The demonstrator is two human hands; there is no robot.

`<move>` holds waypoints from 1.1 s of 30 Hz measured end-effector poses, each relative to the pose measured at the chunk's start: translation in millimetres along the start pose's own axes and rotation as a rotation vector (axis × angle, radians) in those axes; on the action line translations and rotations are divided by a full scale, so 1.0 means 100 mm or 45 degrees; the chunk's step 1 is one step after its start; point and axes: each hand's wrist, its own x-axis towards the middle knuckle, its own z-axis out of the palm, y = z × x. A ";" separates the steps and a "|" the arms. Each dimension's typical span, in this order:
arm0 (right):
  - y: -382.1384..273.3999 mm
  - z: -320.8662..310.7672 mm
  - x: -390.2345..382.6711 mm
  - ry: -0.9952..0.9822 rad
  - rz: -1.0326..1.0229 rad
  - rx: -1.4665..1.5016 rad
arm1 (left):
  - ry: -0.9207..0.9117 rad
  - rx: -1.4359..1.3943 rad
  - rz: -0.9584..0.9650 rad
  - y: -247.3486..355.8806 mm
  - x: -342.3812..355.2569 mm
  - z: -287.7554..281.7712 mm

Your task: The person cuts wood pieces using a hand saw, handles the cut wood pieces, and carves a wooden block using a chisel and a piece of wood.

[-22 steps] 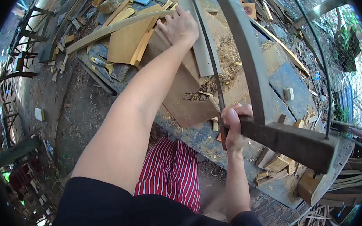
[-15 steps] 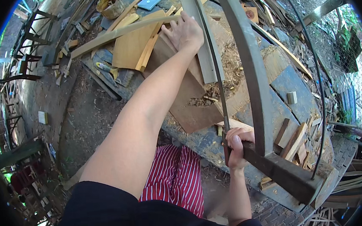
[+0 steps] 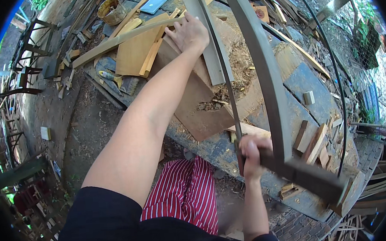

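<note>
My left hand (image 3: 188, 34), fingers bent and spread, grips the wood beside a narrow grey board (image 3: 213, 66), over stacked brown boards (image 3: 202, 117) and near a long pale strip (image 3: 110, 43). My right hand (image 3: 253, 154), slightly blurred, is closed round the handle of a large wooden frame saw (image 3: 267, 87), low over the bench's near side. The thin dark blade (image 3: 229, 92) runs from that hand up along the grey board's right side, near a heap of shavings (image 3: 242, 57). Where the teeth meet the wood is hard to make out.
The worn blue-grey bench (image 3: 299, 85) carries offcuts (image 3: 314, 140), a brush (image 3: 127, 85), a bucket (image 3: 111, 11) and a light-blue flat object (image 3: 157, 2). Dark chair frames (image 3: 29, 79) stand left, a wire fence (image 3: 364, 48) is at right, and scrap planks surround the bench.
My right hand and the saw have moved down toward my body since the first frame. My left hand stays on the same wood; the whole view has shifted slightly.
</note>
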 end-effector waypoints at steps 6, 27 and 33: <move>-0.08 0.02 0.19 0.000 0.111 -0.172 | -0.012 -0.007 0.020 0.04 0.00 0.01; -0.01 0.16 0.33 0.114 0.270 0.088 | 0.139 0.013 0.080 -0.11 0.01 0.11; -0.05 0.08 0.28 0.040 0.128 -0.011 | 0.121 -0.028 0.067 -0.02 -0.02 0.03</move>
